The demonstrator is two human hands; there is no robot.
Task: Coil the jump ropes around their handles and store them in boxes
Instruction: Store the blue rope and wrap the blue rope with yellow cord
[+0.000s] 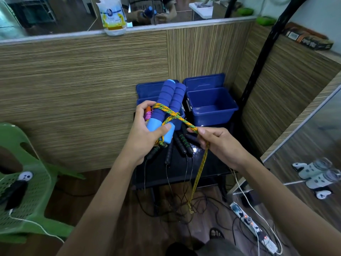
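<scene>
- Fingers of the left hand curled round the light-blue ends of two blue foam handles, held side by side and pointing up and away, thumb pressed across them.
- The right hand pinched the yellow-green braided rope between thumb and fingertips, just right of the handles.
- The rope crossed the handles in a couple of turns, ran taut to the right hand, then hung down to the floor.
- Behind the handles sat two open blue boxes, lids up, on a black table.
- Several black-handled jump ropes lay on the table under the hands, cords trailing over its near edge.
- A green plastic chair stood at the left, a power strip on the floor at the right.
</scene>
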